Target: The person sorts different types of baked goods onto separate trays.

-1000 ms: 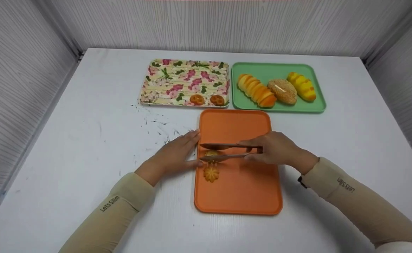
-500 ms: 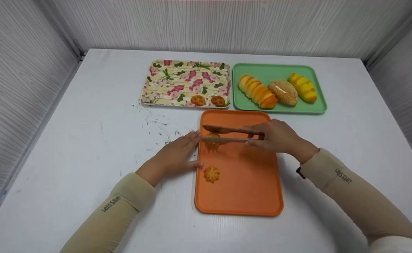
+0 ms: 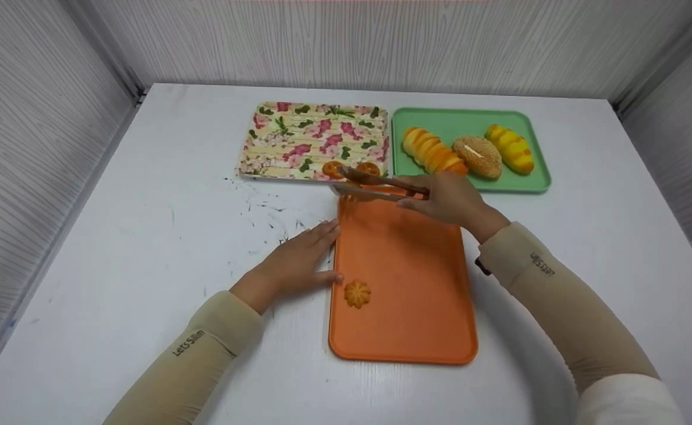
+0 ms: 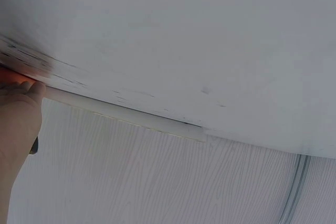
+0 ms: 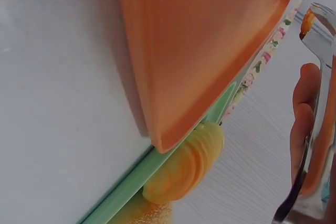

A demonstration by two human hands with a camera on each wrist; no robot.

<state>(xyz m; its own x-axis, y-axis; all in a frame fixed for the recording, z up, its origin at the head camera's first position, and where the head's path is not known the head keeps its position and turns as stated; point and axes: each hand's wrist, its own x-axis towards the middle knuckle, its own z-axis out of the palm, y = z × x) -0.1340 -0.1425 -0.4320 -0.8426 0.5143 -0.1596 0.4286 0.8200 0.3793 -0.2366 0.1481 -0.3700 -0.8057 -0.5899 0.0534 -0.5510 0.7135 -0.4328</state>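
Gripping tongs [image 3: 378, 179] in the right hand [image 3: 455, 198], pinching a cookie [image 5: 308, 23] at the tips, now carried farther forward, near pretzels [image 3: 330, 170] just beyond; still resting the left hand [image 3: 299, 260] behind, at the tray [image 3: 408, 295] edge.

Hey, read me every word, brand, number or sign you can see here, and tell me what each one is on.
"Let's Slim", on the left sleeve; the second word is slightly blurred.
"Let's Slim", upside down on the right sleeve, also slightly blurred.
No other text is readable.
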